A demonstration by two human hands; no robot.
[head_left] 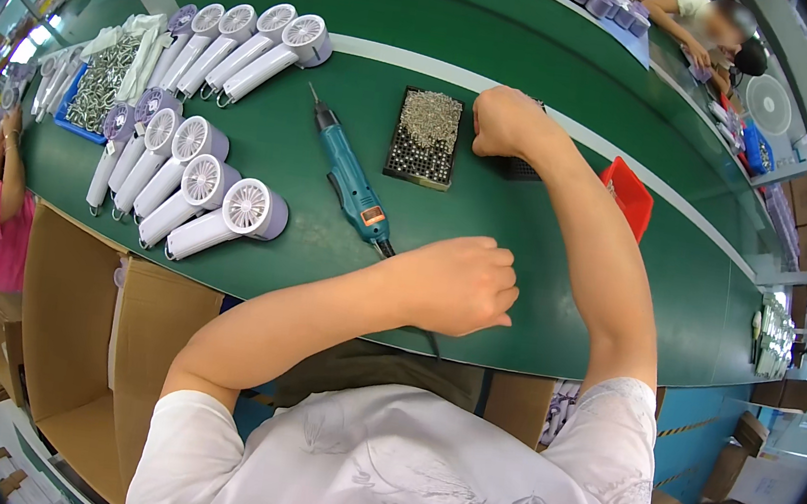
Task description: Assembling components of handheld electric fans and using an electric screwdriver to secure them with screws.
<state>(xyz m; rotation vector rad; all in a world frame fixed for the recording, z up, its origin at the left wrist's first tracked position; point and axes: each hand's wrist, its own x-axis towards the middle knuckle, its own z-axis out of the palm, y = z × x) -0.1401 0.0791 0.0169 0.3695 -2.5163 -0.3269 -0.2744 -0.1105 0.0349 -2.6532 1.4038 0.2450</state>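
Head view: the right hand (508, 122), curled, hides part of what looks like a dark tray (522, 170); the left hand (465, 285), loosely folded, is closer in. Whether either pinches anything, I cannot tell. A teal electric screwdriver (350, 181) lies left of a black tray (419, 168) of small metal parts (430, 119), its cord (385, 248) running under the left forearm (336, 306). That forearm snagging the cord could drag the tool; a low right hand could jostle the dark tray.

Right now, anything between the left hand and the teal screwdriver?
Nothing visible: only green benchtop shows between the left hand and the teal screwdriver. The cord at its rear end, though, goes out of sight under the left forearm.
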